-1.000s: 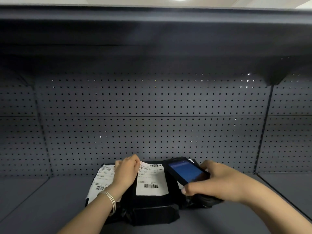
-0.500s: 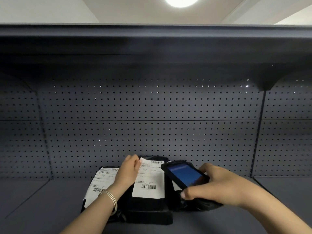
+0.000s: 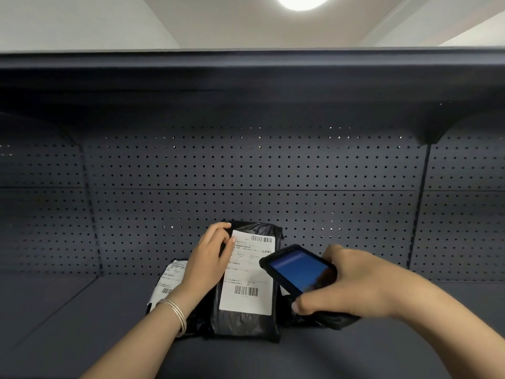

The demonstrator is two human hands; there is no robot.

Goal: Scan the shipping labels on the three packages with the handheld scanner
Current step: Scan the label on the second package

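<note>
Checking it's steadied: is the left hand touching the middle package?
Touching. Head view: the left hand curls over the top corner of the middle package, thumb on its label.

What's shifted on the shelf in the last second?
The left hand has tipped the middle package up by its top edge, so its shipping label faces the camera more squarely. The right hand kept the handheld scanner beside it, screen lit. The left package stayed flat on the shelf.

mid pkg label [image 3: 247,272] — barcodes, txt too small to read | left label [image 3: 170,280] — same
</note>
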